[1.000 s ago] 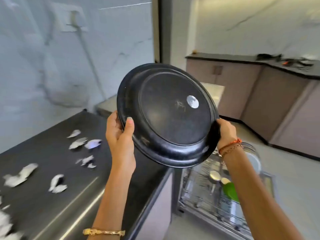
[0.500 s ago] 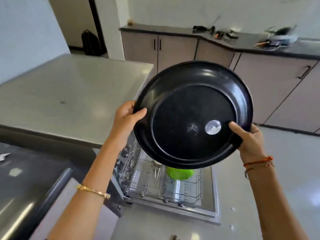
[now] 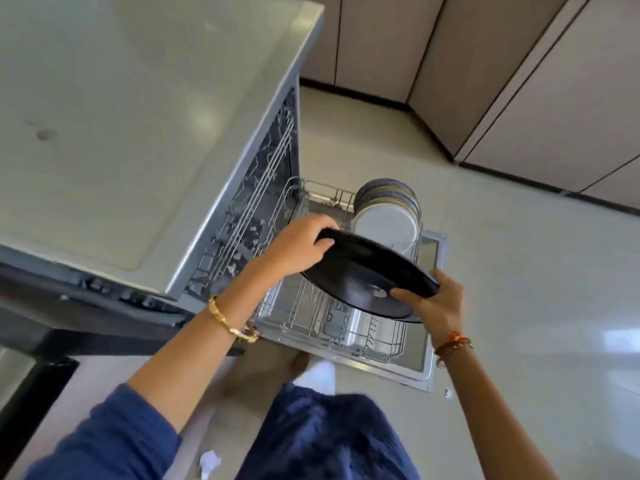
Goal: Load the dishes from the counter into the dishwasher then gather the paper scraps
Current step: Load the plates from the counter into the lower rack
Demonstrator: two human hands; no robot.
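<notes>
A large black plate hangs tilted over the pulled-out lower rack of the open dishwasher. My left hand grips its far left rim. My right hand grips its near right rim, fingers on the underside. Several plates stand upright at the far end of the rack, just beyond the black plate. The rack's middle is hidden under the plate.
The dishwasher's grey top fills the upper left, with the upper rack inside. Its open door lies flat over the floor. Beige cabinets line the back right. Paper scraps lie on the floor by my legs.
I have bent down toward the dishwasher and lowered the black plate from chest height to just above the lower rack. Both hands have kept their hold on it.
</notes>
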